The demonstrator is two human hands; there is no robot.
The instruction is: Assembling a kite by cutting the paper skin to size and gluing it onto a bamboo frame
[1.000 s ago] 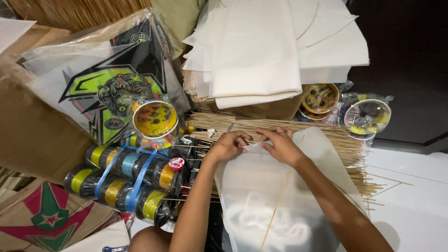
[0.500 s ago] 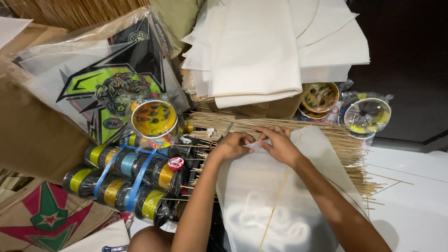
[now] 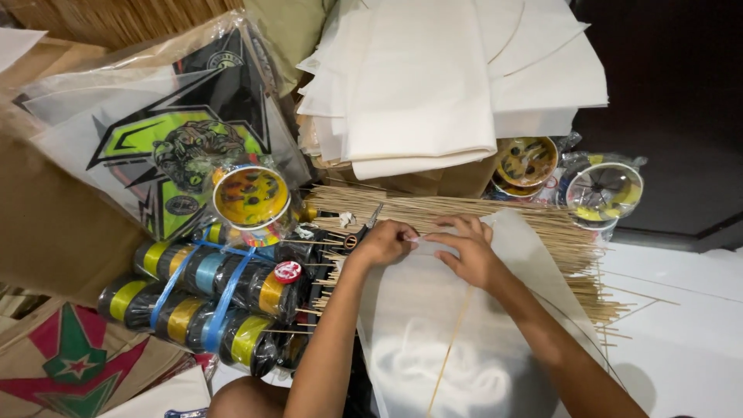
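Note:
A white translucent kite sheet (image 3: 433, 325) lies in front of me with a thin bamboo stick (image 3: 453, 348) running down its middle. My left hand (image 3: 385, 242) pinches the sheet's top edge with closed fingers. My right hand (image 3: 464, 249) presses on the same top corner just beside it, its fingers curled over the sheet. Both hands meet at the tip of the sheet, above a bundle of thin bamboo sticks (image 3: 495, 220).
Scissors (image 3: 360, 232) lie left of my left hand. Bundled spools of thread (image 3: 209, 298) sit at the left, a round reel (image 3: 249, 195) above them. Printed kites in plastic (image 3: 170, 139), a stack of white paper (image 3: 433, 85) and two more reels (image 3: 604, 190) lie behind.
My hands have stayed at the sheet's top corner, with only small finger movements. The view has shifted slightly.

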